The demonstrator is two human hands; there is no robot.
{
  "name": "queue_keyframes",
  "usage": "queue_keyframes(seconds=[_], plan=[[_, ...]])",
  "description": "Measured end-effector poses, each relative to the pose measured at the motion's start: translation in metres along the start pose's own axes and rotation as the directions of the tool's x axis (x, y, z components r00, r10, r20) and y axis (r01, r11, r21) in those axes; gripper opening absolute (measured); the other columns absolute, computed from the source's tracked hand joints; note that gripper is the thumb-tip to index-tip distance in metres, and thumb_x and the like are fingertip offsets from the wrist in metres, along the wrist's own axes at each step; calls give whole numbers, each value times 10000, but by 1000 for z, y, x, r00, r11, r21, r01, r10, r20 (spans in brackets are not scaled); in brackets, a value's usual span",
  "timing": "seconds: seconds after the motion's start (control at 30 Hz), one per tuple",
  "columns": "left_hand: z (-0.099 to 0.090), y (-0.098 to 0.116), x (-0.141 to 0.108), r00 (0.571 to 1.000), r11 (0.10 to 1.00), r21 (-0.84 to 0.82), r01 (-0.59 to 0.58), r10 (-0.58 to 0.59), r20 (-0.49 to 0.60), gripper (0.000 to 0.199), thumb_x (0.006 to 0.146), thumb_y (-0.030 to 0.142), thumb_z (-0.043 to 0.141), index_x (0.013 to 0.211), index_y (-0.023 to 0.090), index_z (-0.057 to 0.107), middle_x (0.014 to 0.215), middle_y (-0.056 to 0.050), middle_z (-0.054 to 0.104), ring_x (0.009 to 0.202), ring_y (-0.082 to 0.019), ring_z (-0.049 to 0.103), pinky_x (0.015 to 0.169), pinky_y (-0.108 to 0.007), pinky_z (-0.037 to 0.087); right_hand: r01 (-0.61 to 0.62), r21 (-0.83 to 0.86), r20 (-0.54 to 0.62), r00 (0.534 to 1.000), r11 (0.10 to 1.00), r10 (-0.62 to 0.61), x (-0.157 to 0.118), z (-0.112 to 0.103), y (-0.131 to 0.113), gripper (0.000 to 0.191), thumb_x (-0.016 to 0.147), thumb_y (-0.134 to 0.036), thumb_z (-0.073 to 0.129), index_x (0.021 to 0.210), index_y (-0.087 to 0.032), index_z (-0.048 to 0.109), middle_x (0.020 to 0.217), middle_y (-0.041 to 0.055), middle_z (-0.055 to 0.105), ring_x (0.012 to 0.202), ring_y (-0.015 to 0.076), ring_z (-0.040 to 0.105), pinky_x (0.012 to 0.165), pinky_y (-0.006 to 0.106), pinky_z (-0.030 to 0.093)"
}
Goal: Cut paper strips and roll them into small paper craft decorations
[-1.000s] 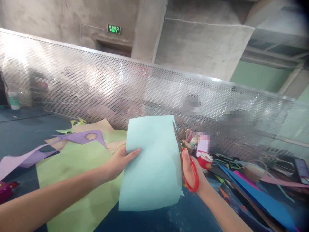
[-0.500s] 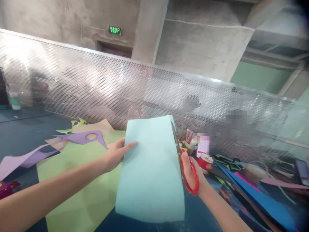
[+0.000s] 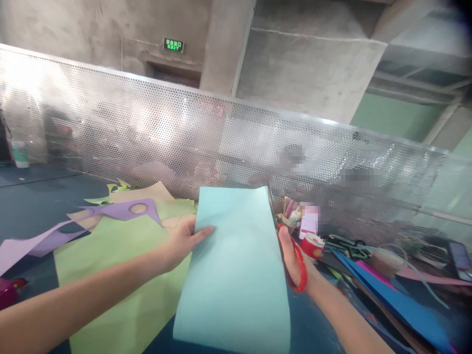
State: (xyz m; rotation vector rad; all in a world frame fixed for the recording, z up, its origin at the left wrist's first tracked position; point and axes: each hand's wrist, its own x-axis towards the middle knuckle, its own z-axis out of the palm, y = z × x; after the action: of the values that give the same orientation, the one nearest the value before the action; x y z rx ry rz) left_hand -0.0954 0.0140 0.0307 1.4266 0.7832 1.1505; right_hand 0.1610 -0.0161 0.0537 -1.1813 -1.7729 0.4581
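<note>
My left hand [image 3: 188,238] pinches the left edge of a light blue sheet of paper [image 3: 236,275], thumb on the near face, other fingers behind it. The sheet is raised over the table, its lower end bowing toward me. My right hand [image 3: 295,258] grips red-handled scissors [image 3: 303,275], with the thumb through one loop. Their blades run along the sheet's right edge near its top corner, mostly hidden behind the paper. Under my left forearm lies a large light green sheet [image 3: 121,290].
Purple paper with a round hole [image 3: 121,209] and other cut sheets lie at the left. At the right are a red-and-white roll [image 3: 312,245], a container of supplies [image 3: 289,222], blue sheets [image 3: 398,300] and a phone [image 3: 459,258]. A perforated metal screen [image 3: 177,132] stands behind the table.
The blue sheet's top edge has dropped and its lower end has come nearer to me. The scissor blades, visible beside the edge before, are now mostly behind the paper.
</note>
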Motion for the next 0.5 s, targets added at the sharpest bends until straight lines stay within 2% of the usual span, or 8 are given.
queue_keyframes(seconds=[0.23,0.5], plan=[[3,2,-1,1000,1000,28,9,-8,-23,320,728,446,628,952,220,604,1000,-28,685,878,-229,641,738,-332,515,-38,15,14,999,999,38,2,-2,1,580,860,-604,247,965,-183,631,766,55,682,861,237,602,820,333,459],[3,2,-3,1000,999,33,30,-30,0,337,743,454,612,977,213,588,991,-36,688,896,-232,638,769,-342,510,-62,27,-19,998,998,62,-2,4,4,572,873,-579,235,894,-191,655,648,43,660,736,239,614,717,329,481]])
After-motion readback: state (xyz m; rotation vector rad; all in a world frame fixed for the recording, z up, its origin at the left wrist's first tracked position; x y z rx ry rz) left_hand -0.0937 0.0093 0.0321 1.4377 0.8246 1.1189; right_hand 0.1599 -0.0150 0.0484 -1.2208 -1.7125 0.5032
